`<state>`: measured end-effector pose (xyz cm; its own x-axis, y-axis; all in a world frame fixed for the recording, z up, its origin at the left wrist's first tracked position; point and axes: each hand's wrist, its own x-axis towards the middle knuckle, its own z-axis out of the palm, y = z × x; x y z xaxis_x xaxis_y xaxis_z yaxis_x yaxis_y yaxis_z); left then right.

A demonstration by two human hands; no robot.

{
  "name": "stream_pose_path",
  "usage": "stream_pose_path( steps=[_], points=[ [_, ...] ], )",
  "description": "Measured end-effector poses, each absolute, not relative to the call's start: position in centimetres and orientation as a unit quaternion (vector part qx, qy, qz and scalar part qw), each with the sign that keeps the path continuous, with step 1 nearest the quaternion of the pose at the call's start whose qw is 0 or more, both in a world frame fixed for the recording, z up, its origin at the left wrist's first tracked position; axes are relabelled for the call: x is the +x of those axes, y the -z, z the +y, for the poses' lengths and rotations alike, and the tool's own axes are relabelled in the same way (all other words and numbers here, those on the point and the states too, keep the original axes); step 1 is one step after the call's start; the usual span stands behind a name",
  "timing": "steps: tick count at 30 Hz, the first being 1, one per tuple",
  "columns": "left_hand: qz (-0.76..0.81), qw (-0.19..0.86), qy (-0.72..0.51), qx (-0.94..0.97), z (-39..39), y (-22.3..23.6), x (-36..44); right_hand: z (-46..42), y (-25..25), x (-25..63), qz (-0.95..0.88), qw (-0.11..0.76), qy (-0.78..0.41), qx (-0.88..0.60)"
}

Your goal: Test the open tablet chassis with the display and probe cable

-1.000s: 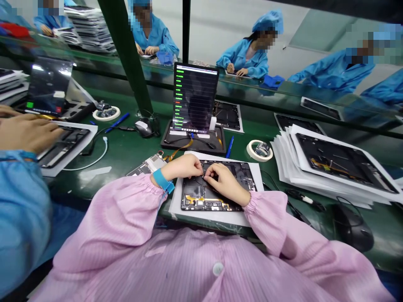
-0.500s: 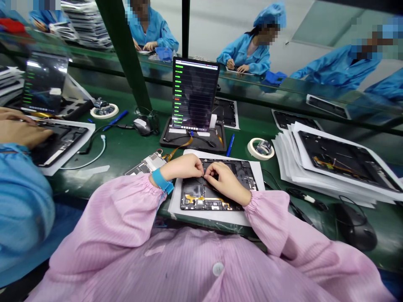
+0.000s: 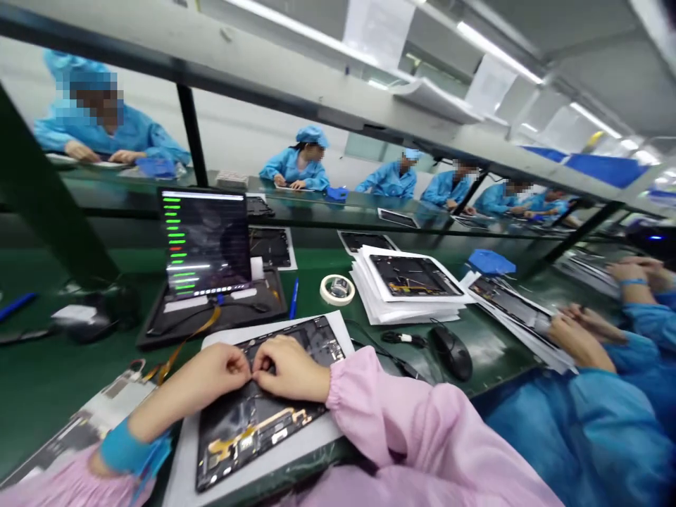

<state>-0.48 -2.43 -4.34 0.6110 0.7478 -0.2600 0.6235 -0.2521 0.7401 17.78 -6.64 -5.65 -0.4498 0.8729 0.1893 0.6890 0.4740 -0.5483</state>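
Note:
An opened tablet chassis [image 3: 248, 422] lies on a white sheet [image 3: 317, 440] in front of me, its black inside and orange flex cables showing. My left hand [image 3: 214, 372] and my right hand [image 3: 288, 367] meet over its upper middle, fingertips pinched together on a small part that I cannot make out. Both wrists rest on the chassis. A blue wrist strap [image 3: 124, 451] circles my left wrist.
A lit test tablet [image 3: 205, 241] stands in a black cradle [image 3: 211, 317] behind. A tape roll [image 3: 338, 289], a stack of chassis on paper [image 3: 409, 282] and a black mouse [image 3: 453, 351] sit to the right. A co-worker's hands [image 3: 578, 336] work at right.
The view has swung up and to the right, so the bench, shelf and right-hand co-workers now show. My hands stay pinched together at the same spot on the chassis.

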Motion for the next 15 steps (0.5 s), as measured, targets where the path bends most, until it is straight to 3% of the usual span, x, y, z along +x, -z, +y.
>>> stream_pose_path(
  steps=[15],
  points=[
    [0.433,0.375,-0.055,0.818,-2.93,4.61,-0.22,-6.57,6.49,18.01,-0.831,0.221,-0.192,-0.474]
  ],
)
